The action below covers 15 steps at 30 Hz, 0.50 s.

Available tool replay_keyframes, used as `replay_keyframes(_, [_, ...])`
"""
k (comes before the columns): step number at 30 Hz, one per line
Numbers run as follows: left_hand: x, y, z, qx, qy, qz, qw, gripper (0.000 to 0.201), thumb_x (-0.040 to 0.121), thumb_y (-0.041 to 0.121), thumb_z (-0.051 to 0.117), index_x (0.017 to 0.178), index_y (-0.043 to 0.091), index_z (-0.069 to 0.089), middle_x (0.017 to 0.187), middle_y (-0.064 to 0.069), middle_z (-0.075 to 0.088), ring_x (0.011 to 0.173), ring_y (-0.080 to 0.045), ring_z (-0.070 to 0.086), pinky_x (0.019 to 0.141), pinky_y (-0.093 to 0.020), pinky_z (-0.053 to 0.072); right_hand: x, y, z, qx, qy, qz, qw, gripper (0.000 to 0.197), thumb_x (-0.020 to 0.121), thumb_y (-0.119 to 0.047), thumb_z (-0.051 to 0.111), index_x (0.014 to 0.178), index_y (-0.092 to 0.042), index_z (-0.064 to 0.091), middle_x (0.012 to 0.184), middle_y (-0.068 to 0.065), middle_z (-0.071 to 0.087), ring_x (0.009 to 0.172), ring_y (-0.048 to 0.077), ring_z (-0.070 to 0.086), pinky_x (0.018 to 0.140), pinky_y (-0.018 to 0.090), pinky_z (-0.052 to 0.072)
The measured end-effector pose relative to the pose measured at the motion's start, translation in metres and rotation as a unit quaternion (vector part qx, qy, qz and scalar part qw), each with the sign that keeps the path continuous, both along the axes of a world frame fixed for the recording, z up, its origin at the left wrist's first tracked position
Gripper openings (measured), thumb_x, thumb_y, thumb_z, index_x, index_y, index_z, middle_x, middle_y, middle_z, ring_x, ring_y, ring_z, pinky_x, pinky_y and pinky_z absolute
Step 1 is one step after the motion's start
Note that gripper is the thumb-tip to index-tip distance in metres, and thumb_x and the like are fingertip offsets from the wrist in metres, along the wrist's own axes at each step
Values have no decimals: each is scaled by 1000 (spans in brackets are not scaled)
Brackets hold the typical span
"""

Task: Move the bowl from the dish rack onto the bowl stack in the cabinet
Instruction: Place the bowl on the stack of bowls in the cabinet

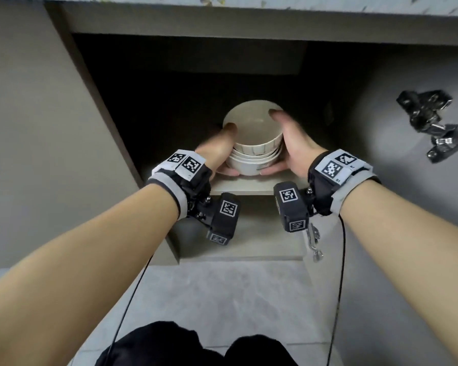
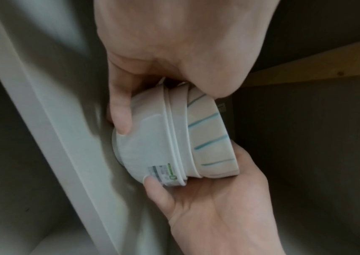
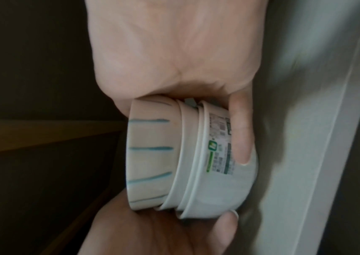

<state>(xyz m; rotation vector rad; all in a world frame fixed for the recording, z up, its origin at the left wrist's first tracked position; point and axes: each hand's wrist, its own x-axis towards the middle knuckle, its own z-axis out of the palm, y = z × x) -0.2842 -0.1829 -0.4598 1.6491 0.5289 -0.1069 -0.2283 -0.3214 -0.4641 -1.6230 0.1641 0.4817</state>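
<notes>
A cream bowl with blue stripes [image 1: 251, 128] sits nested on top of the stack of white bowls [image 1: 251, 163], on a shelf [image 1: 243, 184] inside the cabinet. My left hand [image 1: 221, 147] grips the stack's left side, thumb on the striped bowl's rim, fingers low on the bottom bowl. My right hand [image 1: 288, 138] mirrors it on the right. The left wrist view shows the striped bowl [image 2: 209, 134] above the white bowls [image 2: 148, 146], with left hand [image 2: 152, 60] and right hand [image 2: 218, 198]. The right wrist view shows the striped bowl [image 3: 150, 151], right hand [image 3: 174, 60] and left hand [image 3: 152, 233]. Whether the stack rests on the shelf is unclear.
The cabinet interior behind the stack is dark. An open door with a metal hinge [image 1: 431, 122] stands at the right and a grey panel [image 1: 37, 128] at the left. A lower shelf [image 1: 249, 241] lies under my wrists, with tiled floor [image 1: 222, 299] below.
</notes>
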Motion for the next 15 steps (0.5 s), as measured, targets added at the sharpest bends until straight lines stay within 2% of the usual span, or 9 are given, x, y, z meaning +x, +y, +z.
replay_keyframes(2, [2, 0, 2, 11, -3, -4, 1000, 35, 101, 45, 36, 120, 18, 45, 119, -12, 61, 95, -32, 69, 64, -40, 63, 2, 2, 1, 7, 3, 2, 1000, 49, 88, -62, 55, 123, -29, 46, 137, 16, 51, 111, 44, 59, 63, 54, 63])
replay_keyframes(5, [0, 1, 4, 4, -7, 6, 1000, 51, 101, 50, 34, 137, 16, 43, 126, -13, 55, 102, -36, 65, 73, -48, 63, 3, 2, 1, 5, 1, 10, 1000, 56, 86, -68, 53, 126, -30, 45, 142, 15, 48, 117, 46, 56, 65, 56, 63])
replay_keyframes(7, [-2, 2, 6, 0, -11, 23, 1000, 57, 99, 57, 32, 141, 19, 43, 131, -12, 54, 110, -34, 61, 80, -50, 61, 1, -2, 2, -35, -17, 22, 999, 69, 84, -75, 48, 137, -32, 45, 148, 12, 46, 122, 45, 54, 69, 55, 63])
replay_keyframes(9, [-5, 6, 7, 12, -26, 51, 998, 57, 99, 58, 29, 140, 22, 45, 135, -10, 55, 117, -32, 58, 88, -49, 58, -3, -8, 4, -98, -71, 25, 992, 79, 84, -79, 43, 149, -33, 38, 156, 8, 42, 131, 40, 50, 90, 54, 58])
replay_keyframes(10, [-6, 9, 7, 18, -39, 74, 996, 54, 100, 55, 29, 140, 22, 46, 136, -10, 56, 118, -31, 58, 91, -48, 56, -5, -13, 7, -124, -108, 19, 986, 80, 86, -78, 41, 152, -33, 34, 159, 6, 37, 138, 36, 44, 103, 50, 48])
replay_keyframes(11, [-6, 12, 7, 21, -50, 95, 994, 51, 101, 50, 30, 139, 22, 47, 136, -11, 56, 119, -30, 57, 93, -47, 54, -7, -18, 9, -137, -148, 10, 979, 76, 89, -75, 41, 152, -33, 34, 160, 3, 36, 142, 30, 40, 109, 41, 38])
replay_keyframes(12, [-7, 15, 7, 22, -61, 105, 992, 45, 102, 44, 32, 137, 21, 48, 136, -11, 56, 118, -29, 57, 95, -46, 53, -9, -23, 10, -138, -189, 7, 972, 70, 92, -70, 42, 150, -31, 38, 158, 0, 39, 142, 25, 39, 106, 33, 31])
replay_keyframes(14, [-8, 21, 2, 37, -76, 82, 993, 35, 98, 25, 43, 132, 20, 49, 136, -9, 55, 116, -25, 54, 97, -44, 52, -12, -29, 12, -141, -269, 34, 952, 67, 92, -62, 52, 150, -30, 38, 154, -4, 43, 140, 19, 41, 103, 30, 30])
replay_keyframes(15, [-8, 24, -1, 64, -80, 47, 994, 46, 91, 16, 50, 137, 20, 46, 137, -7, 53, 116, -23, 53, 100, -42, 50, -14, -29, 12, -161, -297, 66, 939, 74, 89, -60, 60, 152, -31, 33, 154, -5, 42, 138, 16, 42, 104, 30, 31])
